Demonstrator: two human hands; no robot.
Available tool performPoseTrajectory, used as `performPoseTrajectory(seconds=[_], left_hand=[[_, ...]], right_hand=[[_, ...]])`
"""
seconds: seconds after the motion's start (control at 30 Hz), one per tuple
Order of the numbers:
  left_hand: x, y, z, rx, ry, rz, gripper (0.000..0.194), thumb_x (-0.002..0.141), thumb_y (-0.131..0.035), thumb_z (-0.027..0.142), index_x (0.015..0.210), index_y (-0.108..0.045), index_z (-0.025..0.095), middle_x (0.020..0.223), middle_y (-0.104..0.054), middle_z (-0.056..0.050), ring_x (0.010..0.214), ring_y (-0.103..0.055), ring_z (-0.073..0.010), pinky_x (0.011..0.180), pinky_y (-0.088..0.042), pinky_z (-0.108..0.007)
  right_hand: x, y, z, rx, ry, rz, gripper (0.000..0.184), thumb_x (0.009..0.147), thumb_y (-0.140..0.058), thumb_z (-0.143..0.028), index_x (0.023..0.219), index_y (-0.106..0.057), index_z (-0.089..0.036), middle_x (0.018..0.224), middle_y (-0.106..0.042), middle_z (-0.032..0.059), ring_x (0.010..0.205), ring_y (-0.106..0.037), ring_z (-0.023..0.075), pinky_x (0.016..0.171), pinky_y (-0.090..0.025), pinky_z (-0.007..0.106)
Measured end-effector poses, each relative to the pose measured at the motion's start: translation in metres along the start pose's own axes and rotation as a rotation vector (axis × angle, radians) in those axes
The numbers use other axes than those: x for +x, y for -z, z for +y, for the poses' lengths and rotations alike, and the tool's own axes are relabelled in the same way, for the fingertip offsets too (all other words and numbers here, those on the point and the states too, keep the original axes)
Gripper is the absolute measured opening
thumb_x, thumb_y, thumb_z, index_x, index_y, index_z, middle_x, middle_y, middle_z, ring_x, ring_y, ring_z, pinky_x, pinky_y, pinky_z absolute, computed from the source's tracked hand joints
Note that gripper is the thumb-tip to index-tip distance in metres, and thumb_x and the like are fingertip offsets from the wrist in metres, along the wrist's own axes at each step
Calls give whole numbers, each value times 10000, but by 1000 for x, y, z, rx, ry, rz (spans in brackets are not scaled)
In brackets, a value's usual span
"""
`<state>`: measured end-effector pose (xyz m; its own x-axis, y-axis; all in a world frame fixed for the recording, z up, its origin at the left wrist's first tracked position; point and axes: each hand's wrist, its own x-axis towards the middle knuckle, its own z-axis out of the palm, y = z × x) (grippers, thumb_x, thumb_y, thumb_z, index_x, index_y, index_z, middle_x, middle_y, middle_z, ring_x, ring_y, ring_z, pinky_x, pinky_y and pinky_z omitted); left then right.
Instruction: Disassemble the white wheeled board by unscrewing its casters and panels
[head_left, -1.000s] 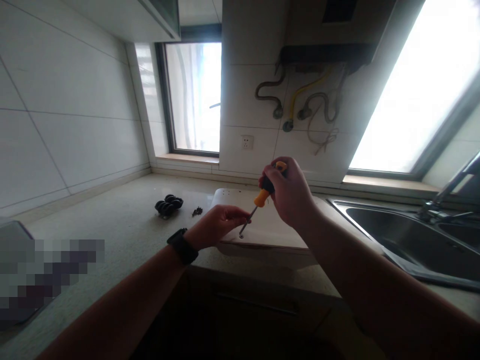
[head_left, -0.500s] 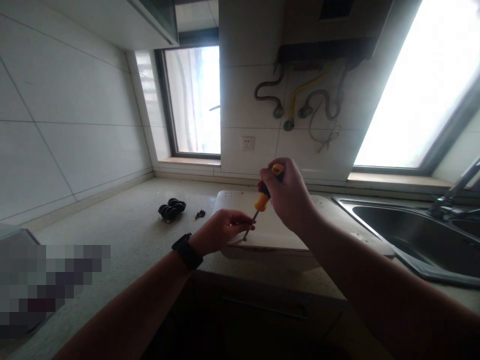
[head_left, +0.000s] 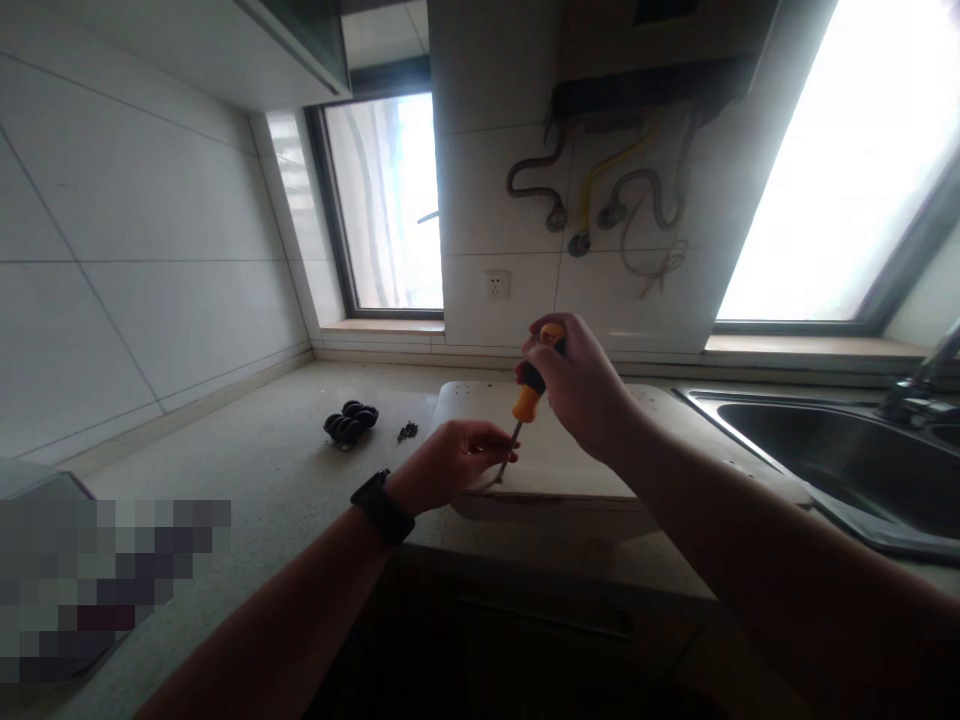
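Note:
A screwdriver [head_left: 527,397] with an orange and black handle stands nearly upright, its tip down on a white board [head_left: 570,455] that lies on the countertop. My right hand [head_left: 581,385] is wrapped round the handle's top. My left hand [head_left: 450,458], with a black watch on the wrist, pinches something small at the screwdriver's tip; what it is I cannot make out.
Black caster wheels [head_left: 350,421] and a small heap of dark screws [head_left: 407,431] lie on the counter [head_left: 247,470] to the left. A steel sink [head_left: 832,450] with a tap sits at the right. Tiled walls, a socket and hoses are behind.
The view has shifted slightly; both hands stay at the board's near left corner. The screwdriver now stands a little more upright, still on the same spot.

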<state>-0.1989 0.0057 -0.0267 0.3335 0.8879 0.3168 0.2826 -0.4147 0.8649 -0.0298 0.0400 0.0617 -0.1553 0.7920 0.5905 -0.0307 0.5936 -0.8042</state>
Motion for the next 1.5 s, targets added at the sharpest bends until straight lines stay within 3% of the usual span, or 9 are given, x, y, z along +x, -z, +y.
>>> performPoseTrajectory(seconds=[0.13, 0.27, 0.47, 0.67, 0.83, 1.0, 1.13, 1.3, 1.5], left_hand=[[0, 3, 2, -56, -4, -55, 290, 941, -677, 225, 1201, -730, 108, 1219, -761, -141, 1152, -708, -228, 1063, -515, -379], [-1, 4, 5, -33, -5, -55, 225, 960, -647, 234, 1109, -759, 108, 1149, -781, -134, 1084, -725, -219, 1013, -528, -352], [0, 1, 2, 33, 27, 60, 160, 920, -696, 264, 954, -775, 129, 1004, -803, -100, 971, -739, -215, 927, -528, -337], [-2, -7, 14, 163, 67, 209, 166, 843, -771, 318, 802, -759, 158, 817, -776, -43, 802, -691, -193, 785, -505, -315], [-2, -14, 12, 154, 116, 290, 285, 799, -821, 384, 712, -672, 158, 621, -639, 27, 595, -554, -124, 614, -423, -268], [3, -18, 1, 158, 109, 340, 408, 764, -845, 489, 710, -594, 171, 586, -561, 51, 562, -489, -112, 544, -354, -250], [3, -12, 3, 127, 22, 251, 329, 833, -799, 452, 827, -666, 151, 755, -676, -8, 704, -595, -142, 667, -456, -273], [1, 4, 3, -93, 29, -99, 317, 941, -676, 335, 1181, -717, 131, 1063, -754, -100, 912, -684, -169, 855, -525, -321], [0, 9, -2, -87, 96, -11, 236, 890, -719, 289, 1051, -762, 121, 942, -776, -99, 786, -684, -153, 791, -545, -310]], right_hand=[[10, 4, -8, -271, 60, -194, 247, 861, -621, -395, 1034, -608, -219, 872, -607, 24, 802, -591, 181, 701, -498, 348], [21, 10, -17, -310, 89, -396, 363, 832, -713, -447, 1108, -636, -223, 872, -654, 31, 753, -602, 179, 646, -515, 337], [27, 13, -17, -215, 28, -362, 346, 812, -706, -278, 1144, -627, -221, 1016, -711, 75, 847, -675, 208, 769, -597, 392], [21, 9, -18, -253, 87, -319, 495, 781, -791, -483, 1202, -702, -237, 928, -692, 64, 784, -646, 209, 668, -585, 382], [22, 9, -10, -314, 108, -251, 665, 726, -840, -496, 1311, -654, -240, 959, -675, 64, 825, -641, 224, 695, -580, 407], [23, 8, -2, -259, 110, -197, 448, 764, -790, -342, 1166, -673, -185, 986, -716, 86, 903, -665, 237, 826, -587, 446], [22, 5, -5, -211, 77, -210, 544, 784, -692, -252, 1324, -649, -204, 929, -700, 38, 799, -650, 184, 758, -582, 380], [23, 3, -10, -260, 14, -206, 651, 754, -647, -246, 1401, -604, -184, 876, -662, 33, 738, -625, 182, 680, -560, 357], [22, 2, -8, -92, -13, -221, 499, 732, -586, -196, 1225, -661, -184, 1010, -672, 59, 863, -652, 196, 805, -577, 398]])
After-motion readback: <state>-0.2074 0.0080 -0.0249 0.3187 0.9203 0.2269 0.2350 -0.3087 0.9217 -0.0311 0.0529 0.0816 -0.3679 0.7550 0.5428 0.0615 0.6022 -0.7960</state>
